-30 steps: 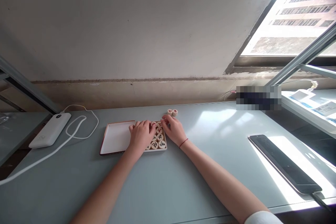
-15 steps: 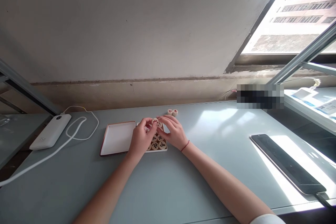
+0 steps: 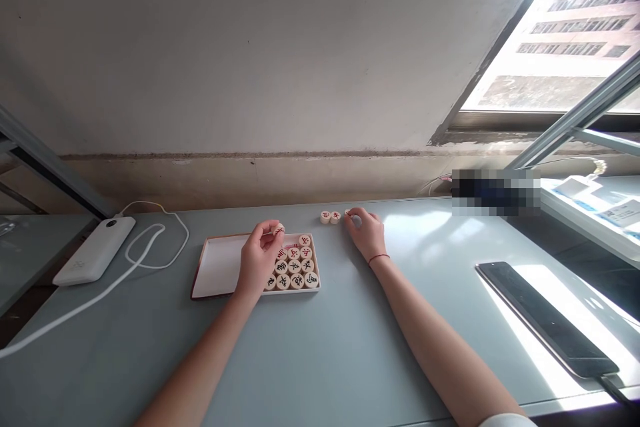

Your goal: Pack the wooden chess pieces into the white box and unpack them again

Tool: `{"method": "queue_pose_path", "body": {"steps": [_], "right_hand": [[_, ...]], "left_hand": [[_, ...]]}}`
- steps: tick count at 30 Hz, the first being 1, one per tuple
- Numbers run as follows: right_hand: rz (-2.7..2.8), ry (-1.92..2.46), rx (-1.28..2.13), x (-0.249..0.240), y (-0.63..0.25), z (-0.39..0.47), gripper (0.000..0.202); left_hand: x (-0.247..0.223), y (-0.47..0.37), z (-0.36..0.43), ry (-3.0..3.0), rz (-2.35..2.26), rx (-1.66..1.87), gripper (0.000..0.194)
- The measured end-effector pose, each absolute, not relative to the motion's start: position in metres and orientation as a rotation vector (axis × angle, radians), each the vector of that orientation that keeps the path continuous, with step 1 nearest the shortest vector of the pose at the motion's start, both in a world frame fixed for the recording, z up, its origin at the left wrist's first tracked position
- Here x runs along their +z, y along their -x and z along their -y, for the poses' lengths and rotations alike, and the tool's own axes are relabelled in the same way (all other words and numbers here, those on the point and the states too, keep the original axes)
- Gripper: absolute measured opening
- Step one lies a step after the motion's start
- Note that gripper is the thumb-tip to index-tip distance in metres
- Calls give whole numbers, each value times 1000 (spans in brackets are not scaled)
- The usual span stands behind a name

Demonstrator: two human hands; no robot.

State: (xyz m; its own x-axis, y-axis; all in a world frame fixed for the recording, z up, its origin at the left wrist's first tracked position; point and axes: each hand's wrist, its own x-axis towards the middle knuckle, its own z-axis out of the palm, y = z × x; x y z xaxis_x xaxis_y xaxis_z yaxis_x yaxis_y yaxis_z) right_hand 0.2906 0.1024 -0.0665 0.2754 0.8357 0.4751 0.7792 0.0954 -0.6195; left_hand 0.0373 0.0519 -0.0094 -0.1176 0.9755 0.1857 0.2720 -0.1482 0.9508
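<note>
a round, pale, wooden-looking game piece with a red character (image 3: 279, 230) is raised in your left hand (image 3: 259, 257), just left of the middle of the frame and a little below its centre. your left fingers are narrow, pinching that piece above the shallow white rectangular box (image 3: 300, 293). in the box, more round, pale pieces with characters (image 3: 295, 267) lie in rows, face up; the two rows nearest you show black characters, the ones behind them red. your left hand covers part of the near left end of the rows. the flat white-lined lid with a reddish-brown edge (image 3: 220, 267) lies open to the left of the box.

your right hand (image 3: 367, 233), with a thin red cord bracelet (image 3: 379, 256) at its wrist, is right of the frame's centre, down at the table. its fingers are narrow around another pale, round piece (image 3: 347, 213), mostly hidden by the hand. just left of it, two small pale, round pieces with red characters (image 3: 331, 217) stand side by side on the smooth grey-blue table (image 3: 280, 353).

at the left of the frame lies a white, rounded power bank (image 3: 95, 250); at the lower right, a dark, flat phone (image 3: 547, 320).
</note>
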Motion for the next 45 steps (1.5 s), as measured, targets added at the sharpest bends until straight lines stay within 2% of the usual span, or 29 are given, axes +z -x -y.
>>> {"method": "queue_pose_path", "body": {"steps": [5, 11, 15, 19, 22, 25, 28, 35, 45], "right_hand": [[1555, 1704, 105, -68, -288, -100, 12], [1584, 1540, 44, -37, -262, -82, 16], [1820, 1113, 345, -20, -219, -53, 15], [1748, 1065, 559, -16, -192, -36, 11], [1706, 1018, 576, -18, -201, -45, 10], [1618, 1127, 386, -25, -234, -66, 16], [1571, 1471, 198, -38, -272, -87, 17], [1636, 1645, 186, -65, -301, -102, 14], [1691, 1707, 150, -70, -300, -103, 21]], "left_hand": [[-11, -41, -50, -1523, -1427, 1258, 27], [-12, -43, -46, -1794, -1404, 1228, 24], [-15, -45, -40, -2090, -1377, 1222, 19], [-16, -47, -37, -2294, -1335, 1203, 18], [-17, -48, -38, -2399, -1324, 1216, 22], [-18, -48, -39, -2520, -1344, 1234, 32], [-19, -47, -40, -2510, -1371, 1228, 36], [-20, -43, -41, -2453, -1394, 1179, 36], [-21, -44, -42, -2456, -1400, 1165, 32]]}}
